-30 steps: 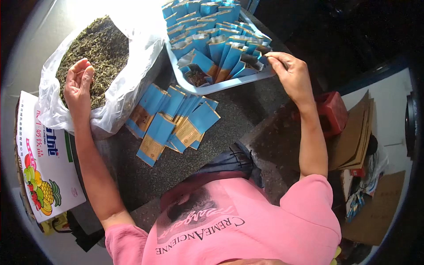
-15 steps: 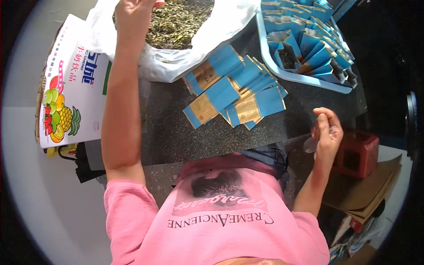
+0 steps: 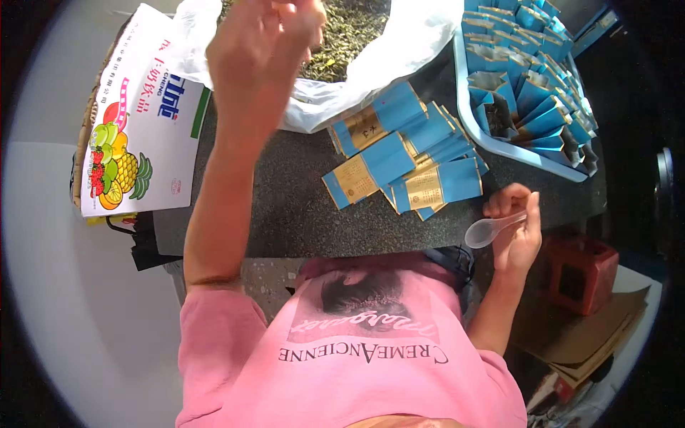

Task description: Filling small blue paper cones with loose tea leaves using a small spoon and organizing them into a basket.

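Observation:
My left hand (image 3: 265, 60) is raised over the near left side of a white plastic bag (image 3: 421, 44) of dried tea leaves (image 3: 360, 32). Its fingers are blurred at the top edge, so I cannot make out whether they hold anything. Lower right, my right hand (image 3: 519, 239) is closed around the handle of a clear plastic spoon (image 3: 481, 233), whose bowl points left and looks empty. Between my hands, several flat blue and gold paper packets (image 3: 389, 165) lie in an overlapping pile on the dark speckled table (image 3: 300, 221).
At the far right stands a light blue tray (image 3: 531, 162) packed with upright opened packets (image 3: 528, 89). A white carton (image 3: 168, 167) with printed fruit stands at the left. Below the table's right side are a red plastic container (image 3: 581, 274) and flattened cardboard (image 3: 571, 341).
My left hand has shifted right and nearer, coming further into view. My right hand has turned and lowered a little, so the spoon now shows plainly. The whole view has shifted slightly.

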The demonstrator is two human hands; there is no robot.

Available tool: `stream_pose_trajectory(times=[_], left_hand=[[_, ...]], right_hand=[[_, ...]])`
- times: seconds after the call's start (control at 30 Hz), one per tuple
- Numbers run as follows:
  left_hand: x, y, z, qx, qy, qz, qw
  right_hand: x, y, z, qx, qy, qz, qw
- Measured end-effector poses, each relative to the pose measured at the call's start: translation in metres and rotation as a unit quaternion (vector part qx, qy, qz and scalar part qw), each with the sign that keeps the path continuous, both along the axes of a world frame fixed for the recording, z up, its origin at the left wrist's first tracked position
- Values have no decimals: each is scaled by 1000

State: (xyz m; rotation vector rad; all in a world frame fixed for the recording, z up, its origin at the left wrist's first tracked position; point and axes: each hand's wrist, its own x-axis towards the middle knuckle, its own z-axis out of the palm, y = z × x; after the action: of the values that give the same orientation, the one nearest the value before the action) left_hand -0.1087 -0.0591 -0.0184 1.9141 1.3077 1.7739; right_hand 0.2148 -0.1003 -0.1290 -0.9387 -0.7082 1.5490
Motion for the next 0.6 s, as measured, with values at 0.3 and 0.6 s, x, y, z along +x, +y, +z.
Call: stream_pose_trajectory(times=[0.3,0.6], left_hand=[[57,-92,-80,-178,335,91,921],[51,-85,-95,-260,260,138,920]], right_hand=[[4,9,18,19,-145,55,988],[7,10,37,78,-165,170,968]])
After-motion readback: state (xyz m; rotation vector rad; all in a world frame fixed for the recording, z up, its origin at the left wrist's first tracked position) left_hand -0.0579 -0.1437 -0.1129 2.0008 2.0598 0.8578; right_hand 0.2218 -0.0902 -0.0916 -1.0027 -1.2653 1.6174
